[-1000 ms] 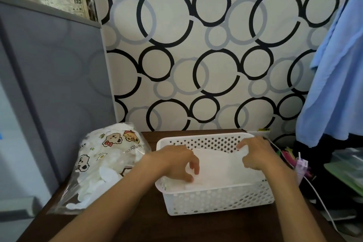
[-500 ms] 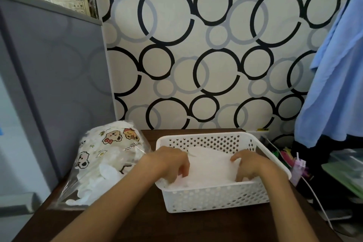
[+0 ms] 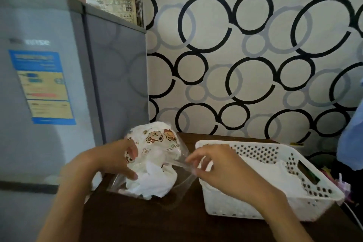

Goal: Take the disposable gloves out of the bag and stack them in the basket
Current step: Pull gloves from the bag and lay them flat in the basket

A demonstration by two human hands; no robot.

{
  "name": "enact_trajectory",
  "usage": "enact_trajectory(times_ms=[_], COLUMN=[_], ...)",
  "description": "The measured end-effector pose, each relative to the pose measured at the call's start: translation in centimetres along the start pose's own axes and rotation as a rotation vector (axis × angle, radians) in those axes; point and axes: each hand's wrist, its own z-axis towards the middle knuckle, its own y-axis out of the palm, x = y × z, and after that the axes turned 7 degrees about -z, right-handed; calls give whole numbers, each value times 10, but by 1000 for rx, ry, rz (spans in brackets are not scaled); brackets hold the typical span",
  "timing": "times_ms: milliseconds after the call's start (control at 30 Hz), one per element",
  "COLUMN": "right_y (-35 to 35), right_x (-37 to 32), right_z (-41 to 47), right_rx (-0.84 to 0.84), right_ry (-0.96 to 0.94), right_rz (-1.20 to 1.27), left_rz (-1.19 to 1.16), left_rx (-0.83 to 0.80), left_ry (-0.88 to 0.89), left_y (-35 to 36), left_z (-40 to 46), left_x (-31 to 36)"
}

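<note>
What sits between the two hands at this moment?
In the head view, the printed plastic bag with crumpled white gloves lies between them; the left hand holds its side and the right hand pinches its clear edge.

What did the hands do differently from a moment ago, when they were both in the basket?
Both hands left the basket and moved left to the bag. The left hand now holds the bag's side; the right hand pinches its clear open edge. The gloves already stacked stay in the basket, on the same table.
</note>
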Motion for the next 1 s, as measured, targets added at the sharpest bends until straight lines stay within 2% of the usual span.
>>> enact_trajectory(times_ms=[67,133,233,333,500,667,767,833,933,1000], right_y=[21,42,66,72,56,47,45,45,45,45], right_x=[-22,-43,-58,-58,-29,-6,-6,-7,-7,-9], right_z=[7,18,33,46,49,49,50,49,46,41], right_rx=[30,71,39,39,135,58,64,72,83,67], right_ry=[-14,-12,-20,0,50,126,117,123,138,142], right_rz=[-40,-107,-245,-349,-217,91,186,216,251,166], left_rz=[-18,-140,-308,-320,-214,-140,-91,-113,-200,-225], left_rx=[135,207,137,148,171,52,-27,6,138,218], left_ry=[24,60,152,232,226,215,257,281,329,367], left_y=[3,4,7,3,1,4,9,12,15,15], left_z=[8,12,12,9,12,9,6,6,11,11], left_x=[-8,-16,-18,-15,-15,-6,-2,2,7,10])
